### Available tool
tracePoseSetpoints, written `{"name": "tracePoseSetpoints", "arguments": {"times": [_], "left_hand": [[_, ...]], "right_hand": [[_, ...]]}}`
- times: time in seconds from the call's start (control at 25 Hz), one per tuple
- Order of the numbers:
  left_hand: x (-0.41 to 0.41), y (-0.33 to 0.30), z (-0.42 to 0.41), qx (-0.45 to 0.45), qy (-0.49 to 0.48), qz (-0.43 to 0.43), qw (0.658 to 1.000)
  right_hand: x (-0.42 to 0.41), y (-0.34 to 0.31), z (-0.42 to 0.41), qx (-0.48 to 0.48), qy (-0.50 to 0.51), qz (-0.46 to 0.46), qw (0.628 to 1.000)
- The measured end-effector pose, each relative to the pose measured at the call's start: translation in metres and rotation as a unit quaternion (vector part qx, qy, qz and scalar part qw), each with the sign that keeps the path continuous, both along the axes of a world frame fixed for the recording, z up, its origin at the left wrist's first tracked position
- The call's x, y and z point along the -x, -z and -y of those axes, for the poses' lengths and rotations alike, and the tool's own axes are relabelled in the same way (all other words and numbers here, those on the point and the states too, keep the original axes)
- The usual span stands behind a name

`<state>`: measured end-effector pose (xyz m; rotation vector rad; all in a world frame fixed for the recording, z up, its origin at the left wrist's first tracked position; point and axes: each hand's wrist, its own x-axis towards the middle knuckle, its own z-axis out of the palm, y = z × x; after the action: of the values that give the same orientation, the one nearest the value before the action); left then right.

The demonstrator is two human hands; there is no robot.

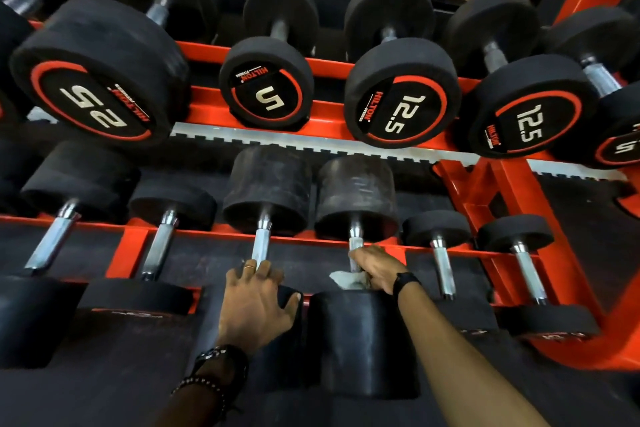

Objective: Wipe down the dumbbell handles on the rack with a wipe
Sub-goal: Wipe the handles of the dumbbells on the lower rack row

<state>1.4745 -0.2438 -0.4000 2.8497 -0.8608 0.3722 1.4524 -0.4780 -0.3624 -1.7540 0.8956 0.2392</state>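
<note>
Chrome handles lined the lower shelf of the orange rack (322, 121), and the wiping step was under way on one of them. The right hand (379, 269) was curled round the handle (355, 246) of a dumbbell on that lower shelf, its grip clenched on a white wipe (346, 279) bunched against the bar just above the near rubber head (360, 333). The left hand (256, 302) lay spread with fairly straight fingers on the near head of the neighbouring dumbbell, grasping nothing, its fingertips reaching the foot of that dumbbell's handle (260, 246). Only the near end of the bar seemed covered, so the next move probably called for sliding the wipe up the bar towards the far head, perhaps with a twist to reach its underside. The handles further right (441, 263) looked likely to come afterwards.
</note>
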Motion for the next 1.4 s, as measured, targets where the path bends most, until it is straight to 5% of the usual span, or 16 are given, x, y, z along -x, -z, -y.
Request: {"name": "tracePoseSetpoints", "arguments": {"times": [0.16, 0.52, 0.68, 0.88, 1.0, 1.16, 1.32, 1.4], "left_hand": [[0.003, -0.001, 0.003, 0.015, 0.0, 0.001, 1.0], [0.0, -0.002, 0.004, 0.014, -0.018, -0.004, 1.0], [0.001, 0.0, 0.003, -0.002, -0.02, -0.01, 1.0], [-0.002, 0.0, 0.005, -0.001, -0.027, -0.019, 0.999], [0.001, -0.003, 0.005, 0.004, -0.034, -0.016, 0.999], [-0.001, -0.004, 0.005, 0.003, -0.033, -0.018, 0.999], [0.001, -0.006, 0.006, 0.007, -0.038, -0.014, 0.999], [0.0, -0.005, 0.007, 0.005, -0.034, -0.021, 0.999]], "right_hand": [[-0.004, 0.0, 0.011, -0.152, 0.038, -0.009, 0.988], [-0.015, 0.028, 0.019, -0.132, -0.033, -0.013, 0.991], [-0.01, 0.027, 0.028, -0.223, -0.007, -0.028, 0.974], [-0.019, 0.035, 0.016, -0.114, -0.037, -0.008, 0.993], [-0.013, 0.02, 0.016, -0.229, -0.001, -0.019, 0.973], [-0.02, 0.023, 0.017, -0.13, -0.021, -0.004, 0.991], [-0.018, 0.035, 0.019, -0.213, -0.027, -0.039, 0.976], [-0.02, 0.039, 0.023, -0.165, -0.047, -0.069, 0.983]]}}
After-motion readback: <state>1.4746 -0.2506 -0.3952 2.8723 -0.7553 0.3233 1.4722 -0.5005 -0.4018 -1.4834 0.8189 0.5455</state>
